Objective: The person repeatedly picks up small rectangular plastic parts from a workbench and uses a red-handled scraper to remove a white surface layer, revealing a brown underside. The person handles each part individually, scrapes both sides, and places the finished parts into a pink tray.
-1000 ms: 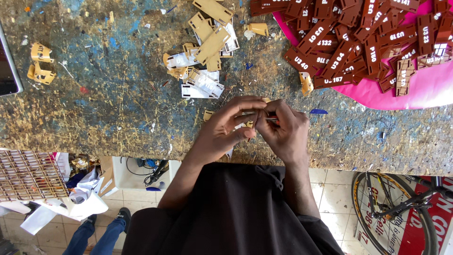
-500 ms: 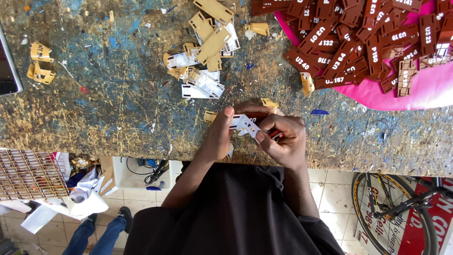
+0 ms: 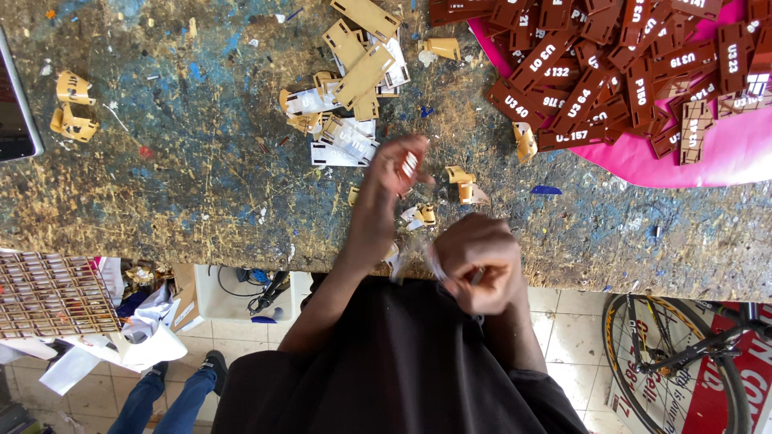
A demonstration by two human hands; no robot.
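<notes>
A paint-spattered workbench fills the view, and how things lie on it suggests work partly through. On a pink sheet at the upper right lies a large heap of dark brown engraved tags, which look finished; near the middle top sits a smaller pile of tan backing scraps and white peeled film, apparently waste already stripped off. A few small tan offcuts lie loose just beyond the hands, so, judging by this, many pieces are done and stripping goes on. The left hand is raised over the bench with fingers curled, pinching a small pale strip between thumb and fingertips. The right hand hangs at the bench's near edge, closed into a loose fist around a small piece; motion blur hides what it is, though a pale sliver shows at its left side.
</notes>
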